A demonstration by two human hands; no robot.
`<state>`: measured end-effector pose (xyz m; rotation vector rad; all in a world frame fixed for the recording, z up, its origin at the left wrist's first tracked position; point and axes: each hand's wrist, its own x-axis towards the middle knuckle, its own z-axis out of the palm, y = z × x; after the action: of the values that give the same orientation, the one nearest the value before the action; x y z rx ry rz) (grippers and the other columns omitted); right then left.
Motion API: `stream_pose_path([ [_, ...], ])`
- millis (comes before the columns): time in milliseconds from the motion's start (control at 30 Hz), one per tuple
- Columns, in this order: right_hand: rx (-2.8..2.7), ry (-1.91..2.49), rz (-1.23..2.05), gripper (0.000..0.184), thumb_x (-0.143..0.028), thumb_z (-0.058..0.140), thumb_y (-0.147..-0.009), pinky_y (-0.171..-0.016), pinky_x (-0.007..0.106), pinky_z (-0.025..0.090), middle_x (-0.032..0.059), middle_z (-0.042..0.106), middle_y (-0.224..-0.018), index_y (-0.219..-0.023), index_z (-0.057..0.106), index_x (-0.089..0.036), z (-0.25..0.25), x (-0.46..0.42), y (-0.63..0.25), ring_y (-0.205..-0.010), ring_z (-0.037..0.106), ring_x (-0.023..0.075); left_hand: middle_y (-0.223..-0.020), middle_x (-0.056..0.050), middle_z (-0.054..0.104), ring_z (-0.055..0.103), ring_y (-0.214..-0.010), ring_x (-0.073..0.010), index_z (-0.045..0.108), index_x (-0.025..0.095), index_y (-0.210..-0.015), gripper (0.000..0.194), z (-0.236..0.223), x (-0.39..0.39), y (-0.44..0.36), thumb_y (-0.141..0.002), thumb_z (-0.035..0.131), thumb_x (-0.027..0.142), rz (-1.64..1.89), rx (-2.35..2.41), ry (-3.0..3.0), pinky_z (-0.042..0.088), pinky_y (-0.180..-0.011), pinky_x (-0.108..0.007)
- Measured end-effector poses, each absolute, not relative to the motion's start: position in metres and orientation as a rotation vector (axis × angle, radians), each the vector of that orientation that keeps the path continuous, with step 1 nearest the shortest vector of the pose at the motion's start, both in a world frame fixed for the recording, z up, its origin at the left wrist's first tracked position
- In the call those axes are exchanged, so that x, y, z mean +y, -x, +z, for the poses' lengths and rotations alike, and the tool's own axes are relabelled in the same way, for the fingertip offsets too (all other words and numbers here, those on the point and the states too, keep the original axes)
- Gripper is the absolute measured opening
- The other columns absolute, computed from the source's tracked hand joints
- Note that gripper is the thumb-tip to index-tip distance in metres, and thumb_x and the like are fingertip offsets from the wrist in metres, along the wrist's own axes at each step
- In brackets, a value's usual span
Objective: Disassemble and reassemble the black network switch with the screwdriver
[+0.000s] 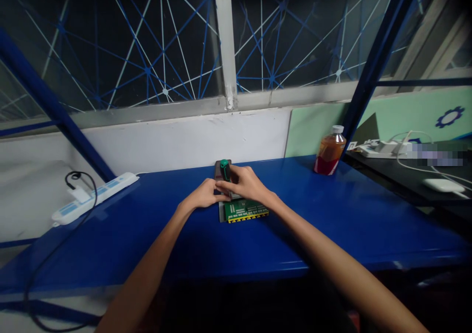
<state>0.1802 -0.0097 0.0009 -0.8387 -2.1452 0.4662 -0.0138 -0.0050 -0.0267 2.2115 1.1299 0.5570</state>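
Observation:
A green circuit board (pixel 246 210) with a yellow front edge lies on the blue table (pixel 147 225), mid-table near the far side. My right hand (pixel 246 183) is closed round a screwdriver (pixel 224 169) with a green and black handle, held upright over the board's far end. My left hand (pixel 204 195) rests at the board's left side, fingers curled against it, thumb touching the right hand. A dark flat part (pixel 220 167) shows behind the screwdriver handle.
A white power strip (pixel 94 195) with a black cable lies at the table's left edge. A bottle of orange-red liquid (pixel 329 152) stands at the back right. A black side table (pixel 405 173) on the right carries white cables and chargers. Windows run behind.

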Motion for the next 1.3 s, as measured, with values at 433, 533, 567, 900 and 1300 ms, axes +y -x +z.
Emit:
stream_pose_path([
  [433, -2.205, 0.799, 0.538, 0.03, -0.046, 0.059, -0.08, -0.051, 0.028, 0.027, -0.0006, 0.054, -0.06, -0.072, 0.048, -0.019, 0.005, -0.008, -0.185, -0.054, 0.044, 0.0116, -0.075, -0.004, 0.071, 0.06, -0.064, -0.0152, 0.073, 0.015, -0.088, 0.023, -0.019, -0.003, 0.022, -0.073, 0.068, 0.031, 0.399, 1.121, -2.353, 0.043, -0.061, -0.025],
  [533, -2.214, 0.822, 0.545, 0.029, -0.047, 0.059, -0.079, -0.052, 0.029, 0.027, 0.0001, 0.055, -0.061, -0.075, 0.05, -0.019, 0.005, -0.008, -0.185, -0.055, 0.045, 0.0122, -0.072, -0.002, 0.07, 0.058, -0.061, -0.0141, 0.074, 0.016, -0.087, 0.02, -0.02, -0.003, 0.022, -0.074, 0.064, 0.026, 0.379, 1.159, -2.361, 0.042, -0.06, -0.024],
  [567, -2.217, 0.825, 0.547, 0.029, -0.047, 0.059, -0.079, -0.052, 0.029, 0.027, 0.0002, 0.055, -0.061, -0.075, 0.051, -0.019, 0.005, -0.008, -0.185, -0.055, 0.045, 0.0124, -0.073, -0.002, 0.07, 0.059, -0.063, -0.0147, 0.074, 0.017, -0.087, 0.019, -0.02, -0.003, 0.022, -0.074, 0.063, 0.025, 0.381, 1.16, -2.366, 0.043, -0.062, -0.024],
  [900, -2.221, 0.814, 0.537, 0.027, -0.045, 0.06, -0.079, -0.054, 0.029, 0.029, 0.0008, 0.056, -0.063, -0.076, 0.051, -0.019, 0.005, -0.007, -0.186, -0.058, 0.047, 0.0133, -0.082, -0.005, 0.074, 0.067, -0.076, -0.0204, 0.075, 0.017, -0.088, 0.021, -0.025, -0.002, 0.019, -0.073, 0.06, 0.02, 0.44, 1.188, -2.381, 0.047, -0.072, -0.028],
  [1300, -2.223, 0.749, 0.539, 0.027, -0.041, 0.062, -0.078, -0.053, 0.028, 0.027, -0.0022, 0.049, -0.062, -0.07, 0.047, -0.019, 0.005, -0.005, -0.187, -0.057, 0.042, 0.0111, -0.089, -0.004, 0.074, 0.066, -0.083, -0.0204, 0.074, 0.019, -0.087, 0.017, -0.029, -0.001, 0.015, -0.074, 0.063, 0.019, 0.542, 1.116, -2.405, 0.046, -0.076, -0.028],
])
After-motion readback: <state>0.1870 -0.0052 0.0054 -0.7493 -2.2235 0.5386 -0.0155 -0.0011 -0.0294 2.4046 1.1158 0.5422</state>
